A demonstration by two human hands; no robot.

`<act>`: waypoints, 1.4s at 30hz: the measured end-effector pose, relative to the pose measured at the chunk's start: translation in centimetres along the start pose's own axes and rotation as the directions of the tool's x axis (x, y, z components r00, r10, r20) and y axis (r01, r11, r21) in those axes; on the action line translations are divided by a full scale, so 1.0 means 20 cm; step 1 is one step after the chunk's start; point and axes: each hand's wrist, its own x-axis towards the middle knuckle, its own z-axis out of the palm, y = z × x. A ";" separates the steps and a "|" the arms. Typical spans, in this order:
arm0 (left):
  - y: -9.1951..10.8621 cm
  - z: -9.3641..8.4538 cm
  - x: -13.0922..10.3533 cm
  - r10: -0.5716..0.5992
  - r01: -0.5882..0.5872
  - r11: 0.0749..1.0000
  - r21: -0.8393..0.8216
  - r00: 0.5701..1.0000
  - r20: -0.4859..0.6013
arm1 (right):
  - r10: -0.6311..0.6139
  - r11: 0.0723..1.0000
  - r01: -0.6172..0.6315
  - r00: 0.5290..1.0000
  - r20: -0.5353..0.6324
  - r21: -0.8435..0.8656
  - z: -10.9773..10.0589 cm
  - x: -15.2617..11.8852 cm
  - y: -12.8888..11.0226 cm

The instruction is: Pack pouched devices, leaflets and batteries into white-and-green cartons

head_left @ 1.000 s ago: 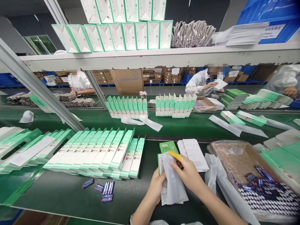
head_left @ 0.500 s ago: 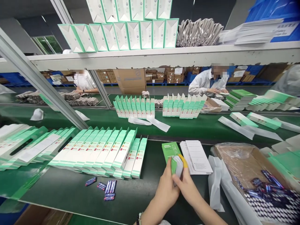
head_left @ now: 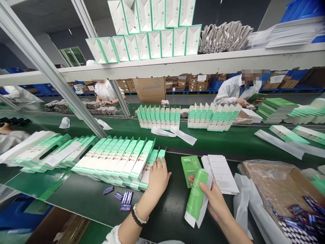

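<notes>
My left hand (head_left: 158, 173) reaches over the rightmost narrow green-and-white carton (head_left: 146, 179) in a leaning row, its fingers stretched and touching the carton's upper part. In my right hand (head_left: 214, 198) is a curved green printed booklet (head_left: 196, 195), with white sheet edges showing along its side and bottom. Whether anything lies inside the fold is hidden. Just behind it, another green booklet (head_left: 188, 166) lies on the dark green bench, beside a stack of white printed leaflets (head_left: 220, 174). Several loose blue batteries (head_left: 127, 198) lie left of my left forearm.
A plastic-lined cardboard tray (head_left: 256, 173) with batteries stands at the right, white sleeves (head_left: 242, 196) beside it. Leaning cartons (head_left: 116, 156) fill the left. Beyond are a green conveyor (head_left: 218, 140), upright cartons (head_left: 159, 118) and a loaded overhead shelf (head_left: 157, 67). Co-workers sit opposite.
The hands have parted: the left moved left to the cartons. The grey, green and yellow device held between both hands no longer shows; the right hand now holds a green booklet. The view shifted.
</notes>
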 end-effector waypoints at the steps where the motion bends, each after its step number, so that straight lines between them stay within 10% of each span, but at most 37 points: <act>1: 0.01 0.03 0.01 -0.002 0.002 1.000 0.032 1.000 0.002 | 0.005 1.000 -0.005 1.000 0.014 0.005 0.00 -0.01 0.01; 16: 0.09 0.22 -0.02 -0.127 0.126 0.992 0.013 0.989 0.082 | -0.075 0.993 0.091 0.977 -0.199 0.073 -0.06 0.01 -0.07; 27: 0.13 -0.07 -0.37 0.318 -0.365 0.879 -0.306 0.928 -0.196 | -0.323 0.907 0.374 0.913 -0.250 0.195 0.00 0.27 -0.42; 34: 0.20 -0.03 -0.37 0.335 -0.405 0.841 -0.360 0.911 -0.241 | -0.454 0.891 0.442 0.871 -0.188 -0.106 0.04 0.20 -0.26; 42: 0.24 0.05 -0.35 0.194 -0.312 0.756 -0.575 0.946 -0.258 | -0.320 0.829 0.301 0.947 0.042 -0.472 -0.02 0.04 -0.18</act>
